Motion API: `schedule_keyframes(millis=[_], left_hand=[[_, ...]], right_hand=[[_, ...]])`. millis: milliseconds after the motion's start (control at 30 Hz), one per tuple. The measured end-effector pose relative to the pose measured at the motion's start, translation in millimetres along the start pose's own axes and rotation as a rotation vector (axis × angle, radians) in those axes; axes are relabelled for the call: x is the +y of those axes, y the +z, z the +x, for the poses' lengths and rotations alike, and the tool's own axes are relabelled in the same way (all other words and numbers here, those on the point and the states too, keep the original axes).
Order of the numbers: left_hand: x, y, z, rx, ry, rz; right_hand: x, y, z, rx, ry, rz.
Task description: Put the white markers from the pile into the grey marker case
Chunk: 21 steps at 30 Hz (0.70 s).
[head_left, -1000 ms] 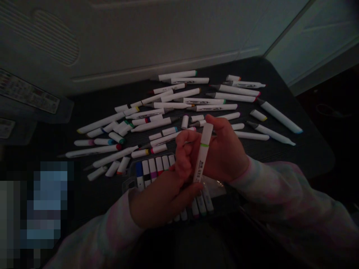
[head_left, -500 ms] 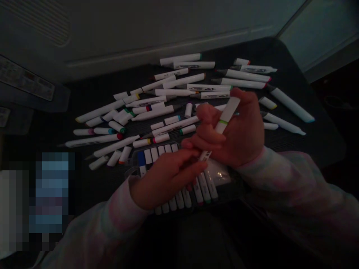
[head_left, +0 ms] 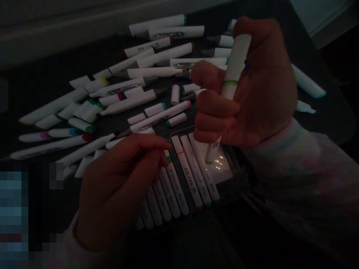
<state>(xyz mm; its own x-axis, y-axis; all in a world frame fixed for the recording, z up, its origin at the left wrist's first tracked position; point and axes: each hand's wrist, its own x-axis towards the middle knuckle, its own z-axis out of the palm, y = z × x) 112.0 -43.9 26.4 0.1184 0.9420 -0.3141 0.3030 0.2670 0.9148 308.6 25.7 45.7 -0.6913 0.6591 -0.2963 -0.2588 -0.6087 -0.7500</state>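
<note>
My right hand (head_left: 252,82) is closed around a white marker (head_left: 231,69) with a light green band. Its capped end points up by my thumb, and its lower end, also green, sticks out below my curled fingers. The marker hangs at a tilt over the right part of a clear plastic case (head_left: 238,168). To the left, my left hand (head_left: 120,179) has thumb and fingertips drawn together, with nothing visible between them. It is above the case's left part, covering some of the white markers (head_left: 175,190) lined up there. More markers (head_left: 193,175) lie in the middle of the case.
Many loose white markers (head_left: 157,56) and short caps (head_left: 175,93) are scattered over the dark table (head_left: 106,56) behind my hands. A pale wall (head_left: 56,33) rises behind the table. The scene is dim, and a patch at lower left is pixelated.
My left hand has let go of the marker's lower end and moved left. My right hand has lifted the marker up and right. The view has come closer to the table.
</note>
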Motion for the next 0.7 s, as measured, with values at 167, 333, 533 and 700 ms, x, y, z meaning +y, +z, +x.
schedule_keyframes(millis=[167, 333, 533, 700], left_hand=[[-4.5, -3.2, -0.7, 0.019, 0.094, 0.173], [-3.9, -1.1, -1.3, 0.155, 0.048, 0.032], [11.9, 0.4, 9.5, 0.163, -0.001, -0.254], [18.0, -1.3, 15.2, 0.188, -0.122, -0.433]], right_hand=[[2.2, 3.0, 1.1, 0.0, 0.038, -0.002], [3.3, 2.5, 1.3, 0.023, 0.044, 0.058], [10.1, 2.2, 3.9, -0.001, 0.058, 0.104], [11.7, 1.9, 6.4, 0.068, -0.002, 0.191]])
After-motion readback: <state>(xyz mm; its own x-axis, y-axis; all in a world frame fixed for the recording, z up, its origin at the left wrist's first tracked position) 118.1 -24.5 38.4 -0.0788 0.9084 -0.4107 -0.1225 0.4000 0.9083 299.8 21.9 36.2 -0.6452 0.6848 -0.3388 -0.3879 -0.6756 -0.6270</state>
